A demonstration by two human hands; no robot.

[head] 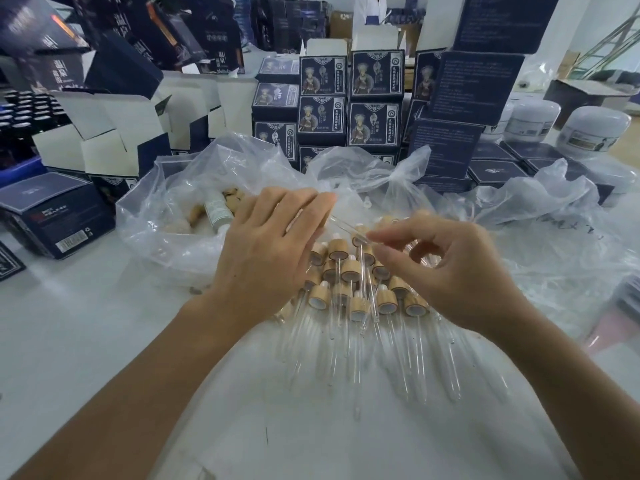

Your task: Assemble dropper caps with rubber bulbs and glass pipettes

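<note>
1. Glass pipette [341,226]: thin, light, brittle, slick; it spans between my two grips, above the pile of finished droppers [353,289] on the table [69,323].
2. My right hand [446,268] pinches its near end by the fingertips; gentle pressure, I reckon.
3. My left hand [273,247] curls over the far end; whether it holds a cap underneath, I cannot tell.
4. Best held near the end, never mid-stem.

Tan wooden dropper caps [349,271], clear glass pipettes [412,344], navy figure-printed boxes [375,75], white jars [594,131]
</note>
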